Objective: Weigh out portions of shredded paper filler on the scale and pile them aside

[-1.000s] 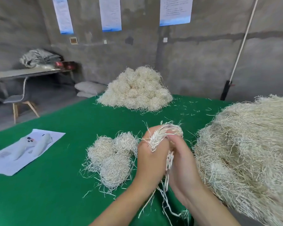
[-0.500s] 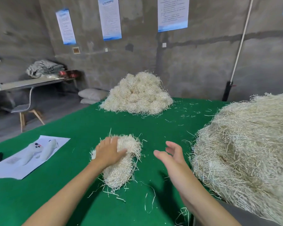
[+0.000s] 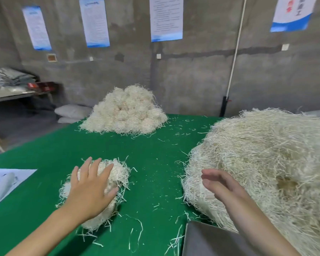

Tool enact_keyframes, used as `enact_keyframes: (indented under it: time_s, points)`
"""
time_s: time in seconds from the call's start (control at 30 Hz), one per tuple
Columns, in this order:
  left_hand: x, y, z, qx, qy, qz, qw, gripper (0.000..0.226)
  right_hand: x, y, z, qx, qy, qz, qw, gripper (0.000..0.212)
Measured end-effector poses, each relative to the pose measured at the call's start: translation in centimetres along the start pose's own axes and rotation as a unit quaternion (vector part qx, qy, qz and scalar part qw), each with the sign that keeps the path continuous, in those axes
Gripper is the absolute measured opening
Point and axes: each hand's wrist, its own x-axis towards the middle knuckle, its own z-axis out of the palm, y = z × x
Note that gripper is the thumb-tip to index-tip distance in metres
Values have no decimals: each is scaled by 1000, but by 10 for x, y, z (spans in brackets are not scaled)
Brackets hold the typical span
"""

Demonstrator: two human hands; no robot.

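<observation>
Item 1. Table [image 3: 44, 154]: flat top covered in green felt-like cloth, short nap, scattered with loose pale paper strands.

Item 2. Small clump of cream shredded paper filler [image 3: 119, 172]: crinkled thin strips, springy and tangled, in lumpy rounded wads. It lies on the near left of the table, under the left grip.

Item 3. Left grip [image 3: 91, 191]: bare hand, palm down, fingers straight and spread, resting on top of the small clump and pinching nothing.

Item 4. Right grip [image 3: 222, 183]: bare hand, slightly blurred, fingers loosely extended and a little apart, holding nothing, just beside the large mass.

Item 5. Large mass of straw-coloured shredded paper [image 3: 266, 154]: a coarse, domed heap of long matted strips that fills the right side of the table.

Item 6. Far pile of rounded shredded-paper wads [image 3: 126, 111]: conical, paler, at the far edge of the table, well apart from both grips.

Item 7. Grey flat smooth panel [image 3: 211, 241]: at the near edge, below the right forearm; what it is cannot be told.

Item 8. White paper sheet [image 3: 17, 174]: at the left edge of the table.

Item 9. Rough grey concrete wall [image 3: 192, 71]: hung with blue-edged white printed notices [image 3: 94, 21].
</observation>
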Motion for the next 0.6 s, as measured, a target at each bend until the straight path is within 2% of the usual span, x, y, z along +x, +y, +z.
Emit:
enact_keyframes:
  time_s: [0.1,0.2,0.3,0.37,0.43,0.5,0.6]
  points:
    - [-6,51,-23,-36,4,62,997,79,-9,-6,-36,13,27,-32,999,24]
    - [-3,126,-43,-123,-3,112,986,74,-18,-14,-55,56,10,-47,997,25]
    - [0,208,-57,-256,-12,189,948,76,-26,-8,-55,35,34,-51,997,21]
    - [3,248,-68,-295,-26,256,920,80,-31,1,-56,-1,45,-49,998,9]
    - [10,274,-74,-302,-33,298,905,84,-33,9,-67,-13,65,-51,997,18]
    - [20,283,-73,-306,-38,292,905,84,-30,9,-78,-19,100,-59,993,24]
    - [33,292,-60,-285,-56,266,919,82,-13,7,-97,-48,143,-79,985,19]
